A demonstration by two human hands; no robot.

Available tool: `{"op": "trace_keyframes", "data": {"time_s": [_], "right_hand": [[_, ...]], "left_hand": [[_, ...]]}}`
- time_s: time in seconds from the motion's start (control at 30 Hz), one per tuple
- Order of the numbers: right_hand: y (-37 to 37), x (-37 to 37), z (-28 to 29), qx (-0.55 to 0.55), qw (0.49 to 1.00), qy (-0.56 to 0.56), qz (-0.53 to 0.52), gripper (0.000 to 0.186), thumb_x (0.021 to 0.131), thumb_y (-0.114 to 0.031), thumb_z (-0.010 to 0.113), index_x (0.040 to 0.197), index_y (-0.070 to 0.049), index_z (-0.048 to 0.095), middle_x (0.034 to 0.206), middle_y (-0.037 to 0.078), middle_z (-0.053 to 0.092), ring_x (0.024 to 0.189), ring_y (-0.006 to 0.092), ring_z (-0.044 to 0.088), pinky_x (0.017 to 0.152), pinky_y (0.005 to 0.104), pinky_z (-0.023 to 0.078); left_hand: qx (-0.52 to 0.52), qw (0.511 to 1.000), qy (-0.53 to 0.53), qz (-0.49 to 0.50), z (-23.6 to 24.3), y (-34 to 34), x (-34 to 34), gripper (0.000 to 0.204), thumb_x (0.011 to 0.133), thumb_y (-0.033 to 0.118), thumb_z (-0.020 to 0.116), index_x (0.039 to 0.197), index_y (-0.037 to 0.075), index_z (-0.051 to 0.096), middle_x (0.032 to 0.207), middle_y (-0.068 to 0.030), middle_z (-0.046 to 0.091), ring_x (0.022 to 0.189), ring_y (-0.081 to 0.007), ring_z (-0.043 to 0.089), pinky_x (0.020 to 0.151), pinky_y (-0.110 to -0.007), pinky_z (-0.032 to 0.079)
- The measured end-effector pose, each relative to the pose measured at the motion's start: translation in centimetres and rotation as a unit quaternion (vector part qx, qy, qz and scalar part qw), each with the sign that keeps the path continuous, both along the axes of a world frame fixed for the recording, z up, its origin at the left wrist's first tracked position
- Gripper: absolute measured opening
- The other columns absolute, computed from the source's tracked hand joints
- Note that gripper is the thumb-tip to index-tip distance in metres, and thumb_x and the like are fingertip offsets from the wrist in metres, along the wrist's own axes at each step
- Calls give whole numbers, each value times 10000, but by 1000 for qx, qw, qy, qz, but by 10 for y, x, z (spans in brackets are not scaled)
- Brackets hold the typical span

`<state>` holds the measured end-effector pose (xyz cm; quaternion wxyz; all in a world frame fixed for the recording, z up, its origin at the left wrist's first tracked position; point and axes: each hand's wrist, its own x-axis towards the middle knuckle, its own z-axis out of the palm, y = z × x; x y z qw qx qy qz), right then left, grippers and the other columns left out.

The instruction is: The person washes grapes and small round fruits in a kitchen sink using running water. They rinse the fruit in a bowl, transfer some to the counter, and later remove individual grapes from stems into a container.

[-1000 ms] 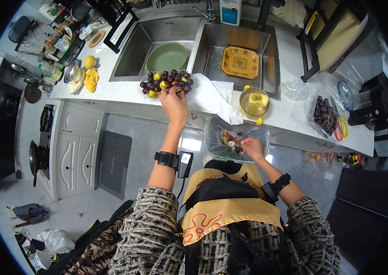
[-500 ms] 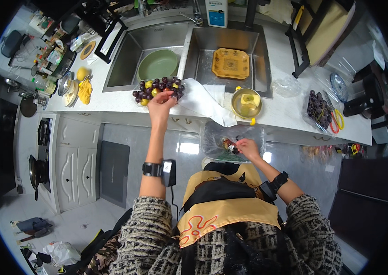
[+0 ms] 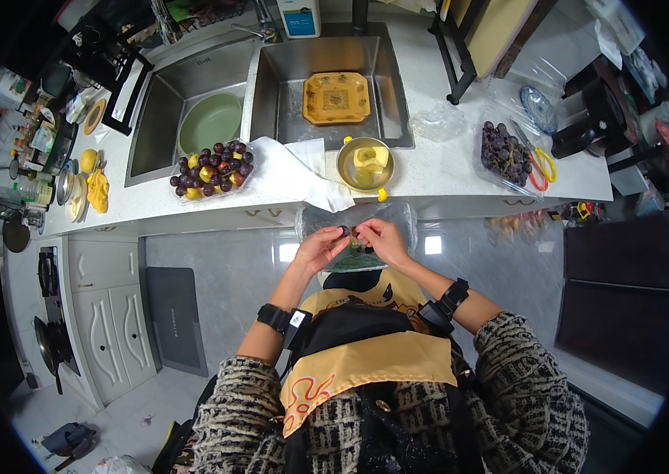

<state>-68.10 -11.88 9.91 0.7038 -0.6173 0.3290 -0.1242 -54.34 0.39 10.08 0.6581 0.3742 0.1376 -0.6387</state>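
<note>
My left hand (image 3: 320,249) is closed on a dark grape (image 3: 344,231) at its fingertips, above a bin lined with a clear bag (image 3: 402,221). Close beside it, my right hand (image 3: 384,243) has its fingers pinched together. Whatever lies in that pinch is too small to make out. Scraps partly show in the bin below. On the counter's front edge, to the left, sits a clear tray of dark grapes and yellow-green fruits (image 3: 212,171). A small pot (image 3: 342,175) with yellow handles, holding pale yellow pieces, stands behind the bin.
Behind are two steel sinks, one with a green basin (image 3: 210,118), the other with an orange square dish (image 3: 336,99). A white cloth (image 3: 299,170) hangs over the counter edge. To the right lie a box of grapes (image 3: 506,158) and red-and-yellow scissors (image 3: 541,168).
My left hand has moved from the fruit tray down to the bin, carrying a dark grape. My right hand has shifted left beside it. The whole view has turned slightly rightward.
</note>
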Motion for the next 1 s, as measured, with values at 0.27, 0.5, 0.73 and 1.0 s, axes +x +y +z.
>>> {"op": "trace_keyframes", "data": {"time_s": [0.27,0.5,0.73,1.0], "right_hand": [[-6,-2,6,-122,992,34,8,141,763,-121,651,806,13,644,697,59,642,636,86,583,562,217,449],[-18,3,-9,-65,997,-2,37,156,741,-136,661,756,19,652,665,79,643,604,97,590,545,237,450],[-21,-6,-25,-150,983,94,42,143,705,-100,668,799,5,646,692,96,643,608,156,607,567,266,465],[-5,-5,-7,-278,960,36,2,113,735,-71,626,842,-45,651,781,102,628,659,211,619,604,290,479]], "left_hand": [[35,990,-132,-34,-10,-18,-10,120,772,-6,617,862,28,546,856,-81,602,780,-185,613,714,-267,526],[24,979,-179,-93,-3,-21,1,161,793,8,596,950,-22,574,897,-100,615,791,-182,615,737,-264,524],[-28,995,-26,-88,-18,-10,0,206,824,10,553,1027,-19,562,942,-103,609,815,-167,605,769,-254,519],[-31,997,-20,-61,-27,-5,-7,185,824,5,552,1007,-14,564,933,-89,602,829,-159,594,775,-248,514]]}}
